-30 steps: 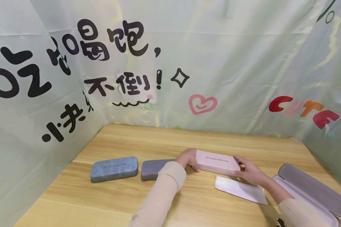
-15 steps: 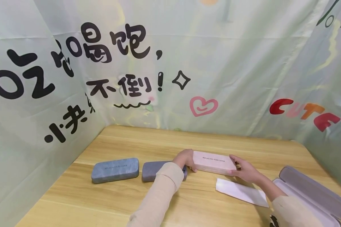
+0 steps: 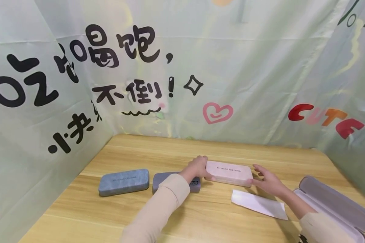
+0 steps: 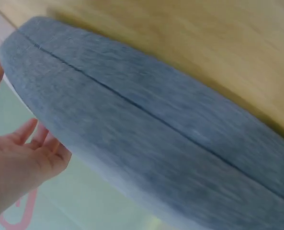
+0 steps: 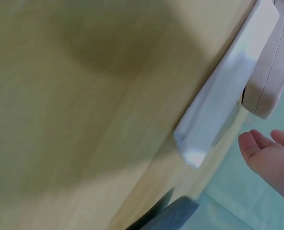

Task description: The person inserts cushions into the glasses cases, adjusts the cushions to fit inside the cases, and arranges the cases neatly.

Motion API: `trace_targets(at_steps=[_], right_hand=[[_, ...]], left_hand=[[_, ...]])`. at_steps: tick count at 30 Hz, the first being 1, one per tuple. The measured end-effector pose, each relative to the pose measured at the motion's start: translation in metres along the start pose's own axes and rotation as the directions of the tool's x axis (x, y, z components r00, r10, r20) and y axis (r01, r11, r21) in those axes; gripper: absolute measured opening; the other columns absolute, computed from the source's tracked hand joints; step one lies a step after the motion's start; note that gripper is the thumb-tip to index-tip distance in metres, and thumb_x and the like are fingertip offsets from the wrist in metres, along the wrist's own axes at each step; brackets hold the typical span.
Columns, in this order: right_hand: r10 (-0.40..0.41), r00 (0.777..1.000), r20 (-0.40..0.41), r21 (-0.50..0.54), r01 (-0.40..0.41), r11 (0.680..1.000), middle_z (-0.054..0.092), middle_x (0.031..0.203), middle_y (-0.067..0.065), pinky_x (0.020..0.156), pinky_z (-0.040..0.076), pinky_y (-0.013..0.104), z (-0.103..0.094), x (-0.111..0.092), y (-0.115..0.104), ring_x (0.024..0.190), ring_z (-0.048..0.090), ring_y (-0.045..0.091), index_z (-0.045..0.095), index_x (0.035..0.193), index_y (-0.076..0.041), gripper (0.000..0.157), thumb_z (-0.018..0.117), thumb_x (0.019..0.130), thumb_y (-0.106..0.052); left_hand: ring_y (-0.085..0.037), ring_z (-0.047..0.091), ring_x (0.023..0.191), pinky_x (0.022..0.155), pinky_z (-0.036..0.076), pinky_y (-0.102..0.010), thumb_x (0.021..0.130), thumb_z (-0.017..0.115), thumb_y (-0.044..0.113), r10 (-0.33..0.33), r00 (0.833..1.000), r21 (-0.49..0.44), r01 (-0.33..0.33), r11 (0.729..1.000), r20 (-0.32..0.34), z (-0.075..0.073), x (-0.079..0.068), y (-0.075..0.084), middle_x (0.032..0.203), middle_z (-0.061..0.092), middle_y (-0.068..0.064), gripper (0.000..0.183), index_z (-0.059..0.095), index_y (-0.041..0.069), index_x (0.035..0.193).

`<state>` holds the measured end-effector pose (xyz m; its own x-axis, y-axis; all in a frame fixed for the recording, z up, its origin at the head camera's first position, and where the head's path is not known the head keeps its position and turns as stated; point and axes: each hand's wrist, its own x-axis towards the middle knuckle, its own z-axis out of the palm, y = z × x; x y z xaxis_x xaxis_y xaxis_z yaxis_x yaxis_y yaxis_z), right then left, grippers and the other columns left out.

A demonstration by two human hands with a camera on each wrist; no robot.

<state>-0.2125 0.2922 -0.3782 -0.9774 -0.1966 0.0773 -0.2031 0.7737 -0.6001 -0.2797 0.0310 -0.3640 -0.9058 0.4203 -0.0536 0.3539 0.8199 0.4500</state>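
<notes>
A pink glasses case (image 3: pixel 229 173) lies closed on the table, its top lettered "REFUELING FOR CHINA". My left hand (image 3: pixel 197 168) is at its left end, fingertips right at the edge and fingers loosely bent. At the right end, my right hand (image 3: pixel 269 182) has its fingers spread away from the case, the thumb close to the near corner. A grey-blue glasses case (image 3: pixel 195 188) sits under my left forearm, partly hidden by the sleeve; it fills much of the left wrist view (image 4: pixel 132 110). In the right wrist view, the right fingers (image 5: pixel 264 148) stand apart from the pink case (image 5: pixel 266 81).
A blue glasses case (image 3: pixel 124 182) lies closed at the left. A folded white cloth (image 3: pixel 258 204) is just in front of the pink case. Near the table's right side, a purple-grey glasses case (image 3: pixel 331 207) stands open. Printed curtains (image 3: pixel 255 77) enclose the table's back and sides.
The pink case has shifted slightly left. My right fingers have loosened from its right end and spread. My left forearm has swung left, uncovering the glasses print on the grey-blue case.
</notes>
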Motion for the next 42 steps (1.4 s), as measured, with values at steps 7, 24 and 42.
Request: trace_targets(at_steps=[7, 24, 42], right_hand=[[0.038, 0.996, -0.080, -0.063, -0.043, 0.997, 0.045, 0.123, 0.040, 0.083, 0.046, 0.055, -0.005, -0.016, 0.005, 0.106, 0.049, 0.052, 0.037, 0.130, 0.017, 0.061, 0.060, 0.089, -0.022], [0.036, 0.988, -0.149, -0.100, -0.051, 0.994, 0.051, 0.117, 0.040, 0.083, 0.048, 0.054, -0.002, -0.055, 0.001, 0.105, 0.051, 0.052, 0.047, 0.120, 0.018, 0.051, 0.062, 0.088, -0.018], [0.101, 0.992, -0.071, -0.204, -0.114, 0.972, 0.057, 0.111, 0.035, 0.083, 0.047, 0.052, 0.003, -0.069, 0.017, 0.103, 0.053, 0.050, 0.052, 0.115, 0.018, 0.050, 0.069, 0.081, -0.016]], left_hand=[[-0.023, 0.053, 0.103, 0.092, 0.044, -0.037, 0.074, 0.078, 0.029, 0.052, 0.996, -0.007, -0.053, 0.999, -0.070, 0.001, -0.013, -0.004, 0.117, 0.054, -0.011, 0.069, 0.048, 0.005, 0.131], [-0.014, 0.057, 0.094, 0.080, 0.046, -0.020, 0.078, 0.073, 0.016, 0.194, 0.937, -0.126, -0.238, 0.963, -0.292, 0.015, -0.037, 0.013, 0.106, 0.061, -0.002, 0.037, 0.063, 0.010, 0.113], [-0.007, 0.059, 0.091, 0.078, 0.045, -0.013, 0.077, 0.074, 0.023, 0.297, 0.938, -0.095, -0.317, 0.944, -0.180, 0.056, -0.056, 0.038, 0.105, 0.065, 0.002, 0.033, 0.065, 0.012, 0.107]])
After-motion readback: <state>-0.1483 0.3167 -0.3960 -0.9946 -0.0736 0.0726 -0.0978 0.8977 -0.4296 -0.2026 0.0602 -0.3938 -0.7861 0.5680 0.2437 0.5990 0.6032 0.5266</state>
